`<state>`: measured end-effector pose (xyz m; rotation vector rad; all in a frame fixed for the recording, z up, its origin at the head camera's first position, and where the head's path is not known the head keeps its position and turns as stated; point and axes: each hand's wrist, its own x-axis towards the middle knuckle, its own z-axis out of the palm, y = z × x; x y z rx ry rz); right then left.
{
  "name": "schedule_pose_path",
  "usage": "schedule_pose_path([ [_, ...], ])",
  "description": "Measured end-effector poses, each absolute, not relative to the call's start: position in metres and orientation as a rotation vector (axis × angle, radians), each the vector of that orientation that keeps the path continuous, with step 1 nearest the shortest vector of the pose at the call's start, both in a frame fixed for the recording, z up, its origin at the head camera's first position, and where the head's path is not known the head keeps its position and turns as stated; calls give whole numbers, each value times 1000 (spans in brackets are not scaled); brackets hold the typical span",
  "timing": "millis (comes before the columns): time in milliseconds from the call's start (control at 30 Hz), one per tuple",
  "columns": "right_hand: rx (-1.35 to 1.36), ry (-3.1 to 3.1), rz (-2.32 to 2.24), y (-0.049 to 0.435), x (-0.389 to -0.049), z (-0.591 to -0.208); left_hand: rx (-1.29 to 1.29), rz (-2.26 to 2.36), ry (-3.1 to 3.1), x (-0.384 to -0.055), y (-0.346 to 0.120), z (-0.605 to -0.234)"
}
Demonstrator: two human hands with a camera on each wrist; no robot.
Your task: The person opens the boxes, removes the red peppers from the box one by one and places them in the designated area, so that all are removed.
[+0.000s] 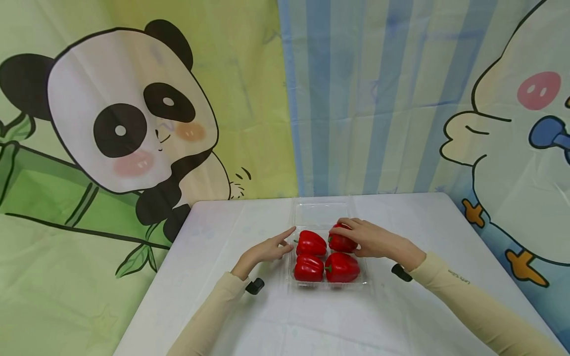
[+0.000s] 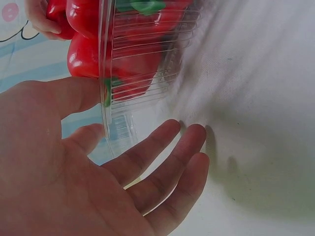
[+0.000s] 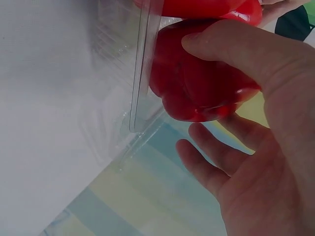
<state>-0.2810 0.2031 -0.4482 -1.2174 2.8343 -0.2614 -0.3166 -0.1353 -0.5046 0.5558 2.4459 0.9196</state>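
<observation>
A clear plastic clamshell box [image 1: 366,283] holds several glossy red bell peppers in two rows. My right hand [image 1: 374,239] grips the back-right bell pepper [image 1: 342,241], thumb on the near side and fingers over the top. In the right wrist view that bell pepper [image 3: 202,73] stands above the box rim [image 3: 142,69], partly covered by the thumb. My left hand [image 1: 267,248] is at the box's left side, index finger pointing forward. The left wrist view shows its thumb [image 2: 81,96] at the rim and the other fingers loosely extended.
The box's transparent lid [image 1: 322,213] lies folded back behind the peppers. Beneath is a white-covered table [image 1: 249,316], with its far edge close to the lid. A printed curtain [image 1: 338,99] with cartoon animals hangs behind.
</observation>
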Motion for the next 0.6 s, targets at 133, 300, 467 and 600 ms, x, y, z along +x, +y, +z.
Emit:
schedule_pose_path([
  [133,-1218,2833,-259,203,-281,-447,552,918,2446,-317,-135,-505],
  [300,-1211,2829,-256,203,-281,-446,547,917,2447,-317,-135,-505],
  [467,-1190,2823,-247,203,-282,-444,552,912,2449,-317,-135,-506],
  [600,-1187,2822,-252,203,-282,-442,558,920,2447,-317,-135,-505],
])
